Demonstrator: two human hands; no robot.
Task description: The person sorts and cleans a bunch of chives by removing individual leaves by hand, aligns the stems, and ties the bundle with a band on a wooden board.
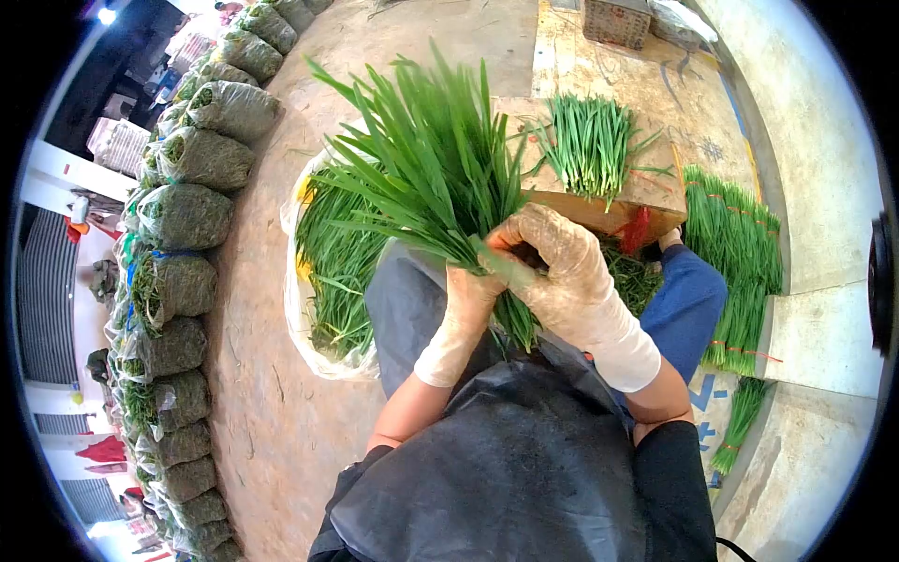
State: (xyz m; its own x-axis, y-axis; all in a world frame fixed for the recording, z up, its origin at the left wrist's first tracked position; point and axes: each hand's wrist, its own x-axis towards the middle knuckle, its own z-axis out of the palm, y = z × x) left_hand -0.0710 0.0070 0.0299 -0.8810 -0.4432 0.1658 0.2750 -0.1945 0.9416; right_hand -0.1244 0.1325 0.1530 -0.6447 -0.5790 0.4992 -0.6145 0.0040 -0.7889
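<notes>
A thick bunch of garlic chives (440, 169) stands fanned out above my lap, its leaf tips up and its other ends hanging below my hands. My gloved left hand (471, 298) is wrapped round the middle of this bunch. My gloved right hand (557, 248) is closed at the bunch's right side, thumb and fingers pinched on a few blurred leaves. Just beyond, a smaller pile of chives (588, 145) lies on a wooden box (655, 183). To the left, an open white plastic sack (298, 323) holds loose chives.
Tied chive bundles (735, 267) lie along the right wall, with another bundle (740, 426) nearer me. Red ties (635, 229) hang at the box's front. Stuffed bags of greens (192, 215) line the left side. A crate (616, 22) stands at the back.
</notes>
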